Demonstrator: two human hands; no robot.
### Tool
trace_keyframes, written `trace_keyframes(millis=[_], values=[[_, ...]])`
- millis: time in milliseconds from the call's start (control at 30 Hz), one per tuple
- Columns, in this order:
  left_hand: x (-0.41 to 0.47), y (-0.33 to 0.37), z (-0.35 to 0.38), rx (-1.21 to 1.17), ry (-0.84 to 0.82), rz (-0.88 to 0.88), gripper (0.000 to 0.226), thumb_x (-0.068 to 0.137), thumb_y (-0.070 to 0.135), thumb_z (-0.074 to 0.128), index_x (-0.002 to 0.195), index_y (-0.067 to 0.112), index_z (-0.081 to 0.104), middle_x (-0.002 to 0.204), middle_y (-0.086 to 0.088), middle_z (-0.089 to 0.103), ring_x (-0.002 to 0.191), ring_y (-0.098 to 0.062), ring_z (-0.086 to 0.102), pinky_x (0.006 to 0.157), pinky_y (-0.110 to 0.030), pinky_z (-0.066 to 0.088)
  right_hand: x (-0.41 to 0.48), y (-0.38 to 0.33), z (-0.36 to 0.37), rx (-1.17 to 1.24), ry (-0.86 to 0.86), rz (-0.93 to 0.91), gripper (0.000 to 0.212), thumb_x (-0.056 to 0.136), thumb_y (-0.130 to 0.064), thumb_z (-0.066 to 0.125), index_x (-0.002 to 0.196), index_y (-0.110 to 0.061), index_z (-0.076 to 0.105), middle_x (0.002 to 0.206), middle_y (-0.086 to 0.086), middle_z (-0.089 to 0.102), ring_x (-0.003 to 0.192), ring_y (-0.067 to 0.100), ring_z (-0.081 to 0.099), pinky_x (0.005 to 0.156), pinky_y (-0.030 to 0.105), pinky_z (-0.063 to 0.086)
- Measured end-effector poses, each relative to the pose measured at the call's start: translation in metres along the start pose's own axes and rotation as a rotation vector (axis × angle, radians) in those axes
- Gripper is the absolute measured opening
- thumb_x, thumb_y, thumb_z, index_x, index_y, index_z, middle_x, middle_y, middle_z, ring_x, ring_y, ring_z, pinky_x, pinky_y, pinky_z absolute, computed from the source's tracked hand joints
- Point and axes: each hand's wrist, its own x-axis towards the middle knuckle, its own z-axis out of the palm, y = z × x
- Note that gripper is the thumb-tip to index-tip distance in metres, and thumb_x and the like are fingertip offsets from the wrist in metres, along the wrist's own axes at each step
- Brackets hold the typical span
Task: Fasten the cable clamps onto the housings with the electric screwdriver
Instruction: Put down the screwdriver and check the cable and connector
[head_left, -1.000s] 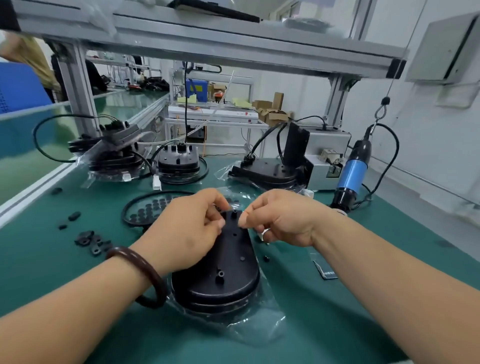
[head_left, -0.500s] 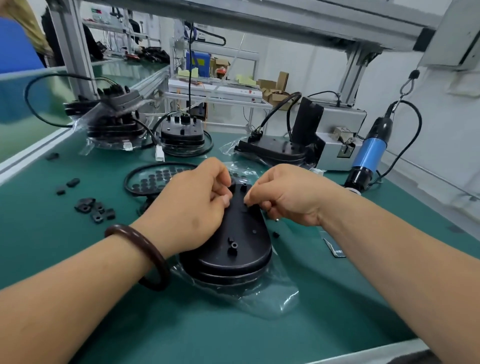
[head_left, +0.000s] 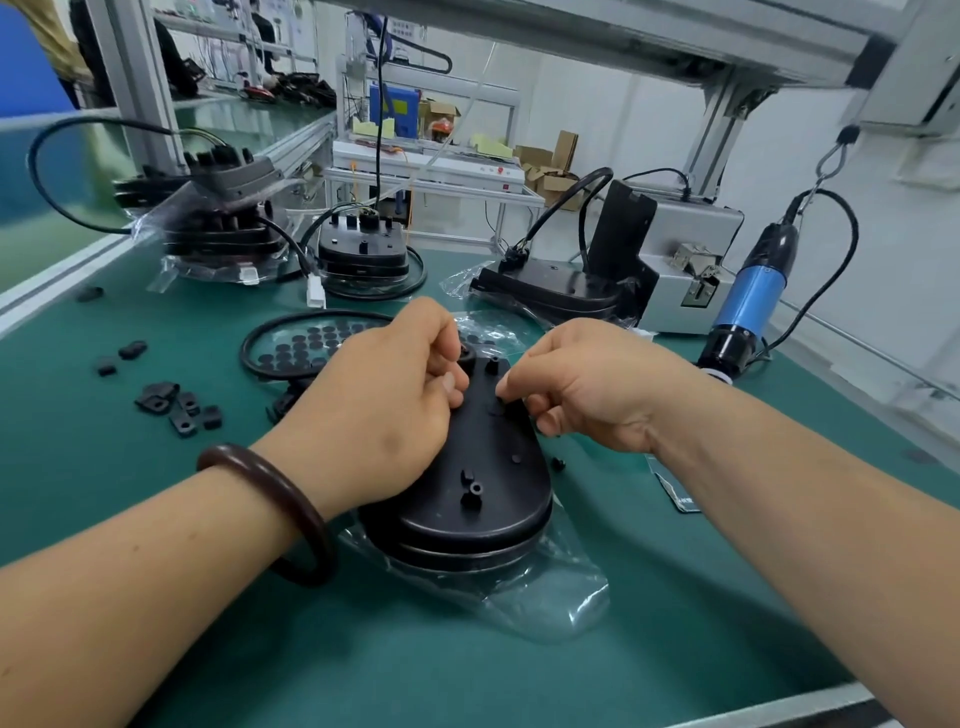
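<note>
A black oval housing (head_left: 470, 499) lies on a clear plastic bag in the middle of the green bench. My left hand (head_left: 384, 410) rests on its left side with fingers curled over its far end; what they hold is hidden. My right hand (head_left: 587, 384) pinches a small black part against the housing's top, near an upright post. The blue electric screwdriver (head_left: 753, 301) hangs from a hook at the right, untouched. Loose black cable clamps (head_left: 176, 405) lie on the mat to the left.
Several other black housings with cables sit at the back: one stack (head_left: 218, 228), one (head_left: 363, 254), one (head_left: 550, 286). A grey screw feeder box (head_left: 685, 260) stands by the screwdriver. A black ring with round pads (head_left: 301, 348) lies behind my left hand. The bench's front edge (head_left: 779, 712) is near.
The view has tilted down and drawn closer. Both hands stay at the housing's far end; my right fingers have dropped lower onto its top surface.
</note>
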Motion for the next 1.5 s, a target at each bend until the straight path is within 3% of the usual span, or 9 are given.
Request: trace_keyframes(millis=[233, 533, 700, 800, 867, 933, 1100, 1333, 1500], values=[[-0.002, 0.004, -0.004, -0.028, -0.012, -0.002, 0.029, 0.088, 0.003, 0.048, 0.081, 0.031, 0.039, 0.083, 0.012, 0.066, 0.077, 0.004, 0.061, 0.069, -0.011, 0.047, -0.002, -0.003, 0.002, -0.061, 0.022, -0.016, 0.037, 0.082, 0.006, 0.064, 0.053, -0.007, 0.044, 0.048, 0.004, 0.039, 0.044, 0.013, 0.042, 0.041, 0.020, 0.041], [-0.013, 0.023, -0.011, 0.097, -0.044, 0.090, 0.028, 0.090, 0.011, 0.046, 0.081, 0.033, 0.031, 0.088, 0.020, 0.064, 0.082, 0.002, 0.054, 0.072, -0.009, 0.038, -0.005, -0.004, 0.002, -0.054, 0.000, -0.023, 0.045, 0.081, 0.007, 0.063, 0.043, -0.010, 0.047, 0.045, 0.004, 0.040, 0.045, 0.014, 0.043, 0.042, 0.020, 0.042], [-0.017, 0.028, -0.008, 0.121, -0.117, 0.082, 0.022, 0.091, 0.018, 0.044, 0.085, 0.034, 0.031, 0.094, 0.020, 0.064, 0.075, 0.004, 0.053, 0.057, -0.020, 0.037, -0.005, -0.005, 0.000, -0.066, -0.009, -0.019, 0.031, 0.081, 0.007, 0.061, 0.054, -0.003, 0.051, 0.045, 0.002, 0.047, 0.041, 0.010, 0.044, 0.042, 0.021, 0.041], [-0.018, 0.030, -0.007, 0.173, -0.173, 0.074, 0.016, 0.091, 0.029, 0.041, 0.085, 0.037, 0.029, 0.093, 0.009, 0.064, 0.077, -0.008, 0.057, 0.068, -0.036, 0.047, -0.006, -0.005, 0.002, -0.066, -0.009, -0.015, 0.007, 0.080, 0.006, 0.062, 0.074, 0.003, 0.060, 0.064, 0.013, 0.048, 0.045, 0.011, 0.044, 0.042, 0.021, 0.041], [-0.019, 0.032, -0.007, 0.211, -0.193, 0.067, 0.012, 0.090, 0.035, 0.039, 0.085, 0.038, 0.028, 0.090, 0.007, 0.062, 0.079, -0.017, 0.057, 0.071, -0.041, 0.048, -0.006, -0.005, 0.002, -0.063, 0.000, -0.012, 0.003, 0.079, 0.006, 0.062, 0.080, 0.003, 0.062, 0.068, 0.014, 0.048, 0.046, 0.011, 0.044, 0.042, 0.021, 0.041], [-0.018, 0.032, -0.007, 0.241, -0.206, 0.064, 0.015, 0.091, 0.038, 0.037, 0.083, 0.033, 0.025, 0.092, 0.006, 0.062, 0.081, -0.018, 0.057, 0.071, -0.040, 0.048, -0.005, -0.005, 0.002, -0.064, 0.003, -0.005, 0.004, 0.079, 0.006, 0.062, 0.081, 0.003, 0.062, 0.069, 0.014, 0.047, 0.048, 0.012, 0.044, 0.042, 0.020, 0.041], [-0.021, 0.034, -0.007, 0.329, -0.195, 0.092, 0.019, 0.094, 0.040, 0.031, 0.081, 0.032, 0.019, 0.077, 0.006, 0.049, 0.069, -0.013, 0.048, 0.064, -0.035, 0.043, -0.004, -0.006, 0.002, -0.077, 0.008, 0.004, 0.002, 0.078, 0.006, 0.063, 0.079, 0.004, 0.062, 0.069, 0.014, 0.048, 0.050, 0.013, 0.044, 0.042, 0.021, 0.040], [-0.020, 0.034, -0.007, 0.362, -0.213, 0.116, 0.014, 0.095, 0.038, 0.029, 0.084, 0.030, 0.024, 0.073, 0.005, 0.050, 0.065, -0.010, 0.048, 0.064, -0.034, 0.044, -0.007, -0.005, 0.003, -0.096, 0.031, -0.015, 0.004, 0.078, 0.006, 0.063, 0.074, 0.004, 0.062, 0.071, 0.017, 0.051, 0.046, 0.012, 0.045, 0.041, 0.020, 0.040], [-0.019, 0.034, -0.006, 0.368, -0.226, 0.135, 0.014, 0.095, 0.037, 0.030, 0.086, 0.027, 0.027, 0.075, 0.004, 0.054, 0.070, -0.017, 0.053, 0.067, -0.041, 0.047, -0.007, -0.002, 0.004, -0.104, 0.102, -0.050, 0.016, 0.080, 0.003, 0.064, 0.064, 0.001, 0.062, 0.061, 0.013, 0.052, 0.045, 0.013, 0.050, 0.042, 0.020, 0.042]])
